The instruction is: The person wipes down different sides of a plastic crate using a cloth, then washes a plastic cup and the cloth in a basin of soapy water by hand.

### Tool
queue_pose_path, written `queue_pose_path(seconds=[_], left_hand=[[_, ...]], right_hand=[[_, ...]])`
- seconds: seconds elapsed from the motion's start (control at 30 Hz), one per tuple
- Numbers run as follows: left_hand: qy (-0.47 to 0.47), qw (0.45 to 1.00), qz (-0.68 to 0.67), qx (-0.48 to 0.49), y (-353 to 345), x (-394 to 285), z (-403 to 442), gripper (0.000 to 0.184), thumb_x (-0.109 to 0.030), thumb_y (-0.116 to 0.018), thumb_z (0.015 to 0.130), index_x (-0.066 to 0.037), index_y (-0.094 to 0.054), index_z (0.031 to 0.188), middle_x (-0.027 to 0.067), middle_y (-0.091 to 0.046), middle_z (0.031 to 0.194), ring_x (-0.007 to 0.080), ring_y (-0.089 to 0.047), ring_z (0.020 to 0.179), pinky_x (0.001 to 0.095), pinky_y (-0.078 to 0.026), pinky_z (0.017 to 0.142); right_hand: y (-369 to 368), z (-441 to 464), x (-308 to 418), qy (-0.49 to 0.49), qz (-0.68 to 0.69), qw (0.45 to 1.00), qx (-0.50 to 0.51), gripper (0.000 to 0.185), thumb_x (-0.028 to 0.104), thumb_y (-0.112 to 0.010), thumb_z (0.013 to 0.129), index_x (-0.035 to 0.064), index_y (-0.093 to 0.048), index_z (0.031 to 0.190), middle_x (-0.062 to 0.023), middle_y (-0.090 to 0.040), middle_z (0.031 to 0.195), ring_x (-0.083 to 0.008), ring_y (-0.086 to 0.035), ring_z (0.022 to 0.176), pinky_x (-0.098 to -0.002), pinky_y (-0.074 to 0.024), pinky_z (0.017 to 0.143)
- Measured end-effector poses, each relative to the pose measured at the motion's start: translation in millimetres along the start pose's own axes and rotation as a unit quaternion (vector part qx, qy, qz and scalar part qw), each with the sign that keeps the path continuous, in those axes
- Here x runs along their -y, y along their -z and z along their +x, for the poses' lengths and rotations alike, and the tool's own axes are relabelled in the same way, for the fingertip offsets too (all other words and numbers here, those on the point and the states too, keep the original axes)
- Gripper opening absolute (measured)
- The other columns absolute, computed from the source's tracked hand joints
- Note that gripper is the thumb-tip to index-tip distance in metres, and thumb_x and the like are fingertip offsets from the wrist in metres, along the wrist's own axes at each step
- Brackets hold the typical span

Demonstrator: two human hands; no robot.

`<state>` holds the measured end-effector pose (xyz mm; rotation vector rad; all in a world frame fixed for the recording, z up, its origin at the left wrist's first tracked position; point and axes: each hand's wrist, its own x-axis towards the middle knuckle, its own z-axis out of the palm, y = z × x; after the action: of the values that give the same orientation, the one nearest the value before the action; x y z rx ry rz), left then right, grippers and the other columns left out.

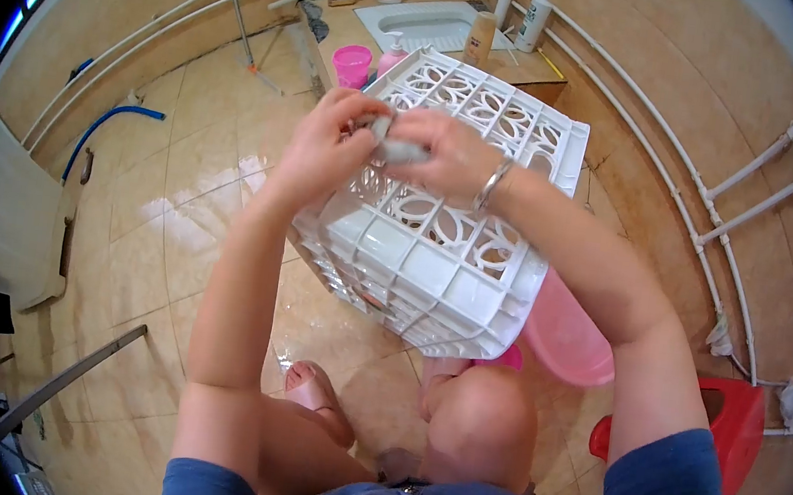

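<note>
A white plastic crate [454,298] with a lattice of oval openings stands tilted in front of my knees, its patterned face turned up. Over the left part of that face, my left hand [332,147] has its fingers closed on a crumpled greyish-white cloth [402,151]. My right hand [454,154], with a silver bracelet at the wrist, grips the same cloth from the other side. Whether the cloth touches the crate is hidden by my hands. Wet gloss shows on the crate's near left part.
A pink basin [570,336] lies right of the crate, near a red plastic stool [732,432]. Beyond are a pink cup [351,64], a pump bottle [392,53], a tan bottle [479,40] and a squat toilet [432,25]. White pipes run along the walls; the tiled floor [207,275] is wet.
</note>
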<state>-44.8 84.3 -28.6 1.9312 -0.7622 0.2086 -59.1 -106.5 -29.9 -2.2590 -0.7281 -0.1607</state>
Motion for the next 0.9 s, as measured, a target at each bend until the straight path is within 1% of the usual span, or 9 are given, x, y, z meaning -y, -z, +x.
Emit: queue_pose_path(seconds=[0.07, 0.2, 0.27, 0.33, 0.43, 0.53, 0.6, 0.7, 0.9], left_hand=[[-0.011, 1.0, -0.011, 0.02, 2, -2, -6, 0.024, 0.0, -0.048, 0.071, -0.001, -0.056, 0.093, 0.0071, -0.051, 0.087, 0.0154, -0.049, 0.086, 0.0251, -0.042, 0.071], [-0.089, 0.994, -0.008, 0.071, 8, -4, -17, 0.017, 0.0, -0.048, 0.071, -0.002, -0.055, 0.086, 0.0072, -0.051, 0.085, 0.0169, -0.05, 0.081, 0.0257, -0.041, 0.067], [-0.155, 0.978, 0.054, 0.126, 7, -20, -26, 0.014, 0.001, -0.05, 0.071, -0.002, -0.055, 0.083, 0.0077, -0.05, 0.083, 0.0188, -0.05, 0.078, 0.0275, -0.041, 0.066], [-0.138, 0.98, 0.01, 0.141, 0, -26, -34, 0.015, 0.001, -0.053, 0.069, -0.002, -0.055, 0.084, 0.0085, -0.05, 0.082, 0.0224, -0.051, 0.076, 0.0305, -0.041, 0.067], [-0.247, 0.959, 0.058, 0.128, -11, -35, -40, 0.021, 0.0, -0.058, 0.068, -0.004, -0.054, 0.088, 0.0104, -0.051, 0.084, 0.0275, -0.05, 0.077, 0.0345, -0.042, 0.068], [-0.251, 0.958, 0.065, 0.122, -14, -34, -43, 0.02, -0.001, -0.059, 0.07, -0.004, -0.054, 0.089, 0.0102, -0.051, 0.084, 0.0271, -0.05, 0.078, 0.0346, -0.041, 0.068], [-0.237, 0.962, 0.065, 0.115, -14, -34, -46, 0.019, -0.001, -0.059, 0.07, -0.004, -0.054, 0.089, 0.0099, -0.051, 0.084, 0.0274, -0.05, 0.078, 0.0346, -0.041, 0.069], [-0.248, 0.961, 0.091, 0.083, -20, -33, -47, 0.019, 0.0, -0.059, 0.07, -0.004, -0.054, 0.089, 0.0105, -0.051, 0.084, 0.0285, -0.05, 0.077, 0.035, -0.042, 0.068], [-0.177, 0.972, 0.149, -0.045, -29, -32, -30, 0.014, 0.004, -0.056, 0.07, 0.0, -0.059, 0.084, 0.0139, -0.056, 0.082, 0.0303, -0.054, 0.08, 0.0359, -0.044, 0.07]], right_hand=[[-4, -6, 12, 0.123, -0.074, 0.989, 0.041, 0.03, 0.033, -0.062, 0.075, 0.0079, -0.058, 0.091, -0.0125, -0.06, 0.089, -0.03, -0.058, 0.084, -0.0387, -0.0453, 0.074], [7, -27, 41, 0.07, -0.062, 0.99, 0.104, 0.034, 0.043, -0.057, 0.077, 0.0102, -0.059, 0.087, -0.0123, -0.06, 0.084, -0.0312, -0.058, 0.079, -0.0406, -0.0459, 0.07], [17, -36, 50, 0.066, -0.209, 0.961, 0.169, 0.037, 0.048, -0.052, 0.079, 0.0116, -0.059, 0.08, -0.0123, -0.06, 0.075, -0.0314, -0.059, 0.073, -0.0412, -0.0467, 0.064], [21, -45, 47, 0.091, -0.222, 0.961, 0.137, 0.037, 0.048, -0.052, 0.079, 0.0121, -0.057, 0.072, -0.012, -0.059, 0.066, -0.0318, -0.059, 0.064, -0.0414, -0.0467, 0.057], [30, -58, 53, 0.058, -0.301, 0.937, 0.167, 0.034, 0.044, -0.053, 0.078, 0.0117, -0.057, 0.07, -0.0132, -0.058, 0.062, -0.0317, -0.059, 0.06, -0.0421, -0.0461, 0.054], [32, -65, 55, -0.002, -0.341, 0.923, 0.179, 0.029, 0.04, -0.055, 0.076, 0.0118, -0.056, 0.068, -0.0103, -0.056, 0.062, -0.0287, -0.058, 0.064, -0.0398, -0.0461, 0.055], [27, -66, 50, 0.133, -0.323, 0.931, 0.104, 0.028, 0.038, -0.058, 0.075, 0.0112, -0.055, 0.069, -0.0081, -0.053, 0.068, -0.026, -0.055, 0.069, -0.0358, -0.0457, 0.057], [27, -66, 43, 0.17, -0.265, 0.948, 0.047, 0.029, 0.038, -0.059, 0.076, 0.0103, -0.052, 0.071, -0.0074, -0.05, 0.075, -0.0242, -0.053, 0.073, -0.0337, -0.0457, 0.059], [45, -35, 0, 0.081, -0.354, 0.931, 0.028, 0.031, 0.039, -0.056, 0.08, 0.0082, -0.052, 0.075, -0.0113, -0.053, 0.081, -0.0266, -0.056, 0.072, -0.0354, -0.0472, 0.062]])
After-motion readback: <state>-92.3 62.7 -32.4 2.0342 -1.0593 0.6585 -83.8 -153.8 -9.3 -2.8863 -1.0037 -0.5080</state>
